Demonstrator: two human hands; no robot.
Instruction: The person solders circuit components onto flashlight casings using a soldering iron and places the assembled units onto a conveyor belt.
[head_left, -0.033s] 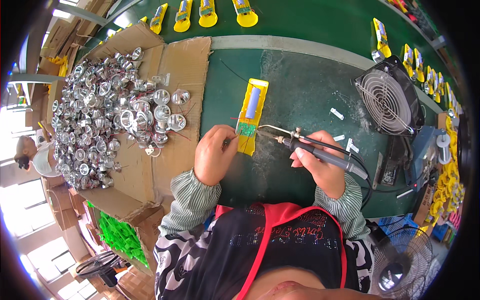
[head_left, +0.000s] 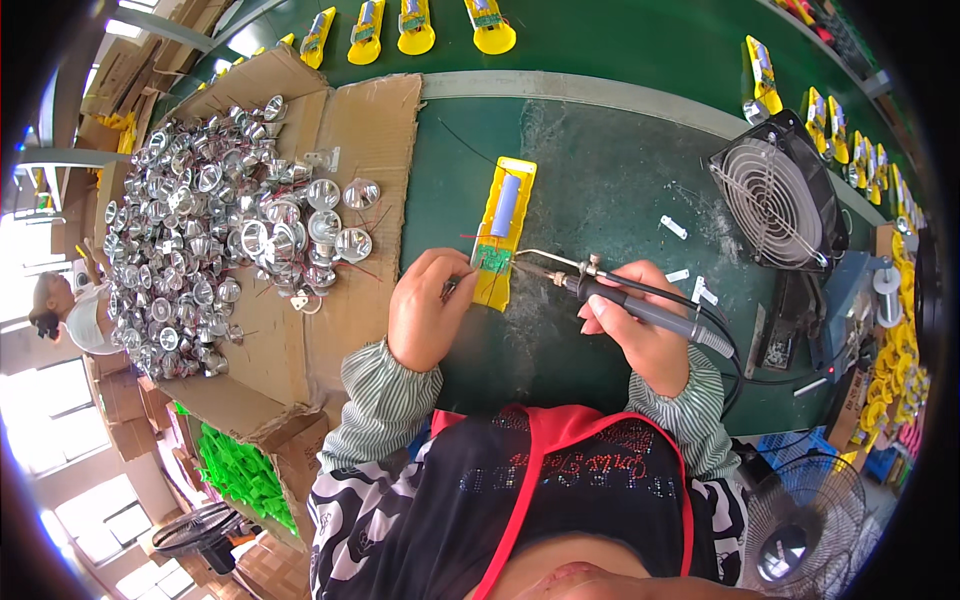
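Note:
A yellow plastic housing [head_left: 491, 290] lies lengthwise on the bench, carrying a lilac cylindrical battery [head_left: 506, 206] and a small green circuit board [head_left: 492, 257] with thin red wires. At the board's left edge, my left hand [head_left: 431, 305] is closed in a pinch; what is between its fingertips is too small to make out. My right hand [head_left: 648, 325] grips a soldering iron [head_left: 640, 312] with a black handle. Its tip, with a thin curved metal tube [head_left: 548, 256] beside it, points left at the board's right edge.
At left, a cardboard box [head_left: 365, 150] holds many silver lamp reflectors [head_left: 200, 240]. A square fan [head_left: 775, 200] stands at right, near small white plastic pieces [head_left: 674, 228]. More yellow housings [head_left: 415, 35] lie beyond the metal bench edge. Another person [head_left: 85, 315] is at far left.
At the far left, the other person's arm now shows raised beside the box. My hands, the soldering iron and the housing stay almost exactly where they were.

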